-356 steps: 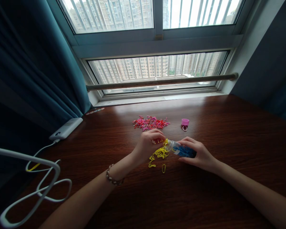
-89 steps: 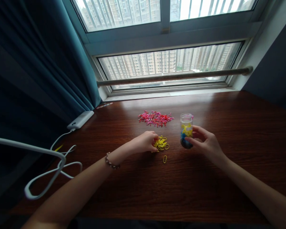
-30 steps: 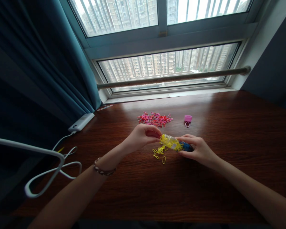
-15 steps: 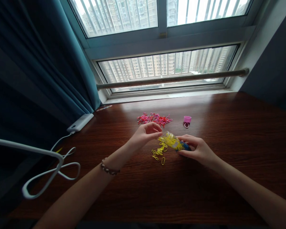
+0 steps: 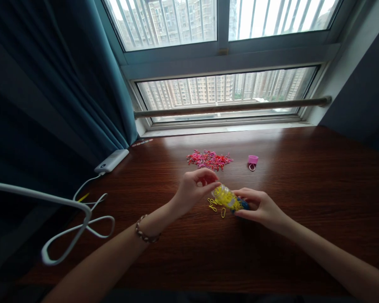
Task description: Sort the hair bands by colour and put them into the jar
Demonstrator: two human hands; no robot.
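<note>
My right hand [image 5: 261,207] grips a small clear bottle [image 5: 226,197] lying tilted on its side, its mouth toward the left. Yellow paper clips fill much of it, with blue ones at the end inside my right palm. At the mouth, my left hand [image 5: 198,185] has thumb and fingers closed together; whatever they pinch, if anything, is hidden. A few loose yellow paper clips [image 5: 212,205] lie on the table just below the mouth. Beyond my left hand spreads a pile of pink and red paper clips [image 5: 209,160].
A pink cap [image 5: 253,160] with a ring stands right of the pile on the dark wooden table [image 5: 164,261]. At left lie a white power bank [image 5: 112,161] and a looped white cable [image 5: 86,219], beside a blue curtain [image 5: 113,101]. Behind is a barred window.
The view has shifted slightly. The bottle and both hands have come a little nearer to me, and fewer loose yellow paper clips show by the mouth.
</note>
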